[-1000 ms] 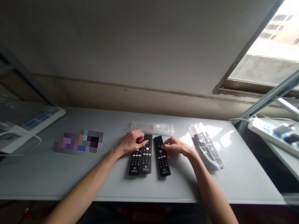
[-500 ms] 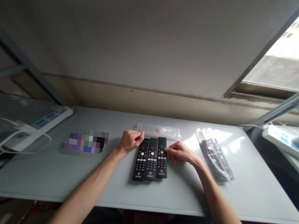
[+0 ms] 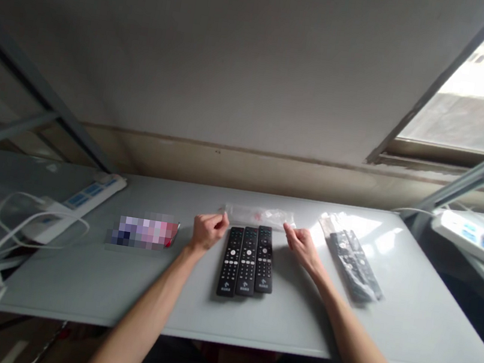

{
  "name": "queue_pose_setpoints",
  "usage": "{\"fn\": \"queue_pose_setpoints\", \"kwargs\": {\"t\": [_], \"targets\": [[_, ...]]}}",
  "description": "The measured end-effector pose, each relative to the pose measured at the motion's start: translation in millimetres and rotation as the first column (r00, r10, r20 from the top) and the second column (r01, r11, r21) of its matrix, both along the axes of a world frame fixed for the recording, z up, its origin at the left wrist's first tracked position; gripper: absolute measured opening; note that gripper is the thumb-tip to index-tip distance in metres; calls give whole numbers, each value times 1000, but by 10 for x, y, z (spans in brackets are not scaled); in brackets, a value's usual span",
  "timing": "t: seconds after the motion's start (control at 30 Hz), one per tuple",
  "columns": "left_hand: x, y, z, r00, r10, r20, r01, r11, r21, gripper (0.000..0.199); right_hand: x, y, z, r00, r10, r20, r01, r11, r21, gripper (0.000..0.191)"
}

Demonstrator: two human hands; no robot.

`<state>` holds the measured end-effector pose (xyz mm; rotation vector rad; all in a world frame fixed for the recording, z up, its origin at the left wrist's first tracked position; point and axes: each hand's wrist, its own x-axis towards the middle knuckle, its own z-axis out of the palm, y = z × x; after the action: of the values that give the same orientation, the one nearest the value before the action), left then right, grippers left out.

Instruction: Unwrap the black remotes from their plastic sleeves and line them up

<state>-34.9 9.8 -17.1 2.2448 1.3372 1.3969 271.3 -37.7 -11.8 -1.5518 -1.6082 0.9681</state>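
Three black remote controls lie side by side on the table: a left one (image 3: 229, 270), a middle one (image 3: 246, 273) and a right one (image 3: 265, 268), which sits slightly farther back. My left hand (image 3: 207, 232) is closed in a loose fist by the top of the left remote, with nothing seen in it. To the right of the row, my right hand (image 3: 302, 247) is closed too, apart from the remotes. Its thumb is by the right end of a clear plastic bag (image 3: 255, 215) lying behind the remotes; I cannot tell whether they touch.
Another remote in a clear bag (image 3: 354, 265) lies on the right of the grey table (image 3: 186, 313). A blurred-out flat item (image 3: 143, 232) is on the left. Power strips (image 3: 79, 203) with white cables stand at the left edge and on the right. A wall rises behind.
My right hand has left the right remote and moved back and right, to the end of the plastic bag. My left hand stays closed near the left remote. The view has shifted slightly.
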Motion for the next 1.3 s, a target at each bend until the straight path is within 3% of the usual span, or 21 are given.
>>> {"fn": "queue_pose_setpoints", "kwargs": {"t": [0.2,0.8,1.03,1.13,1.2,1.3], "targets": [[23,-29,-6,999,-18,-43,20,999,49,53,-81,-32,-4,995,20,94,-26,997,66,78],[30,-18,-27,995,-15,-97,28,991,134,53,-123,-51,-42,990,-25,137,3,987,161,72],[36,2,-48,996,-2,-86,11,995,101,54,-45,10,20,967,-196,166,150,955,255,81],[28,10,-73,996,28,-83,-22,997,77,54,188,-11,146,911,-373,176,303,895,326,82],[21,20,-87,996,45,-83,-40,998,58,55,411,-107,220,784,-540,306,389,812,434,71],[13,42,-88,995,59,-76,-57,998,32,56,757,-384,248,600,-546,585,246,822,515,57]]}}
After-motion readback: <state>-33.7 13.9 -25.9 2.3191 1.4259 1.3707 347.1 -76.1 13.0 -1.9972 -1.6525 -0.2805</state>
